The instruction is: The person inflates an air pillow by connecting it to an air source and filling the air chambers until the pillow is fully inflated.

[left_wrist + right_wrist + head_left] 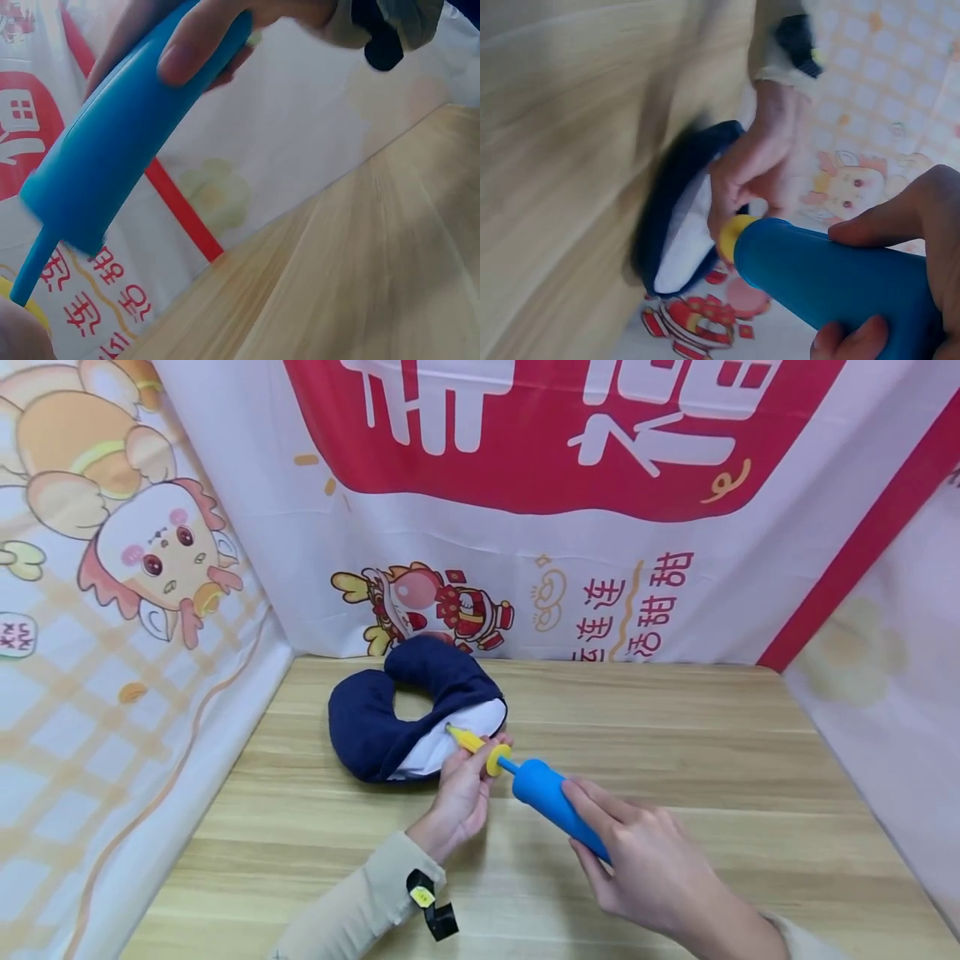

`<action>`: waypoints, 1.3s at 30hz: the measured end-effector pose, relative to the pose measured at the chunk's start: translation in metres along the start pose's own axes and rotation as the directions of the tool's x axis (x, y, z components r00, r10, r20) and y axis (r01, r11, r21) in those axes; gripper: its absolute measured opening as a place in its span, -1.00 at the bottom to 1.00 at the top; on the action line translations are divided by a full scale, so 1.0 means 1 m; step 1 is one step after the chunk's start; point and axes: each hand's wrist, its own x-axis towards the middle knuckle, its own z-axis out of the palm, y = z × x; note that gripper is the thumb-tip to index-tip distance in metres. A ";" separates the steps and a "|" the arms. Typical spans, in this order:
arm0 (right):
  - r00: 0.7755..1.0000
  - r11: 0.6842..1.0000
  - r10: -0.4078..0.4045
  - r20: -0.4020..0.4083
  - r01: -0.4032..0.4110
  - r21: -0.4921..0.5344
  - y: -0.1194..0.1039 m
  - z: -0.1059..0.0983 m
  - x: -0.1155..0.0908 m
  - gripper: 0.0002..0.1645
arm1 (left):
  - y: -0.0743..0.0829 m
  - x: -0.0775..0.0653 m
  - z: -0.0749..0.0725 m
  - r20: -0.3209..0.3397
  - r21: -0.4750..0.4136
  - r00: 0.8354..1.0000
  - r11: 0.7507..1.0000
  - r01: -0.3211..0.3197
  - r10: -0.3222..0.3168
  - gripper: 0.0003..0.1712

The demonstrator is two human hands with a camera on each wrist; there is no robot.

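A navy U-shaped neck pillow [358,714] lies on the table, its cover parted along the near side to show a white inner part [423,753]. My left hand [460,793] pinches a hand pump's yellow nozzle end [467,740], whose tip meets the white part. From the yellow disc a thin blue rod [36,262] runs into the blue pump body [551,797]. My right hand [648,856] grips that body, fingers and thumb wrapped round it. In the right wrist view, the blue body [817,274] hides the rod.
The wooden table [712,760] ends at a printed white and red cloth [547,468] behind the pillow. Another patterned cloth [90,735] hangs at the left. A black strap with a yellow tag [422,893] sits on the left sleeve.
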 end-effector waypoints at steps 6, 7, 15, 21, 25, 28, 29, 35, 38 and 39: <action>0.999 0.997 0.021 0.037 -0.024 0.074 0.003 0.029 0.016 -0.25 | -0.007 -0.006 -0.005 0.028 0.023 1.000 1.000 -0.013 0.012 -0.70; 1.000 0.996 0.010 0.027 -0.012 0.088 0.006 0.032 0.015 -0.24 | -0.006 -0.005 -0.006 0.036 0.032 0.999 0.999 -0.015 0.014 -0.68; 0.997 0.987 0.018 0.074 -0.030 0.155 0.019 0.003 -0.025 -0.14 | 0.013 0.007 -0.014 0.080 0.041 0.997 0.999 -0.009 0.006 -0.66; 1.000 0.993 0.002 -0.009 0.000 0.120 0.023 -0.032 -0.048 -0.17 | 0.020 0.010 -0.011 0.071 -0.016 0.997 1.000 -0.025 0.026 -0.72; 1.000 0.994 0.017 0.010 -0.018 0.104 0.022 -0.038 -0.042 -0.21 | 0.013 0.007 -0.006 0.045 -0.036 0.998 0.998 -0.051 0.053 -0.66; 0.997 0.992 0.057 0.057 -0.063 0.111 0.016 -0.028 -0.026 -0.22 | 0.007 0.003 -0.002 0.016 -0.024 0.998 0.998 -0.059 0.060 -0.59; 0.994 0.991 0.079 0.072 -0.086 0.106 0.014 -0.023 -0.019 -0.22 | 0.004 0.002 -0.001 0.008 -0.016 0.998 0.998 -0.061 0.061 -0.58; 0.990 0.986 0.114 0.086 -0.123 0.113 -0.001 0.015 0.012 -0.26 | -0.003 -0.007 -0.003 -0.010 0.026 0.999 0.999 -0.047 0.047 -0.71; 0.998 0.993 0.052 0.040 -0.056 0.105 -0.002 0.028 0.021 -0.27 | -0.001 -0.008 -0.006 0.017 0.033 0.999 0.999 -0.030 0.029 -0.74; 0.999 0.994 0.039 0.029 -0.041 0.104 0.000 0.031 0.022 -0.27 | 0.002 -0.008 -0.007 0.030 0.028 0.999 0.999 -0.027 0.026 -0.75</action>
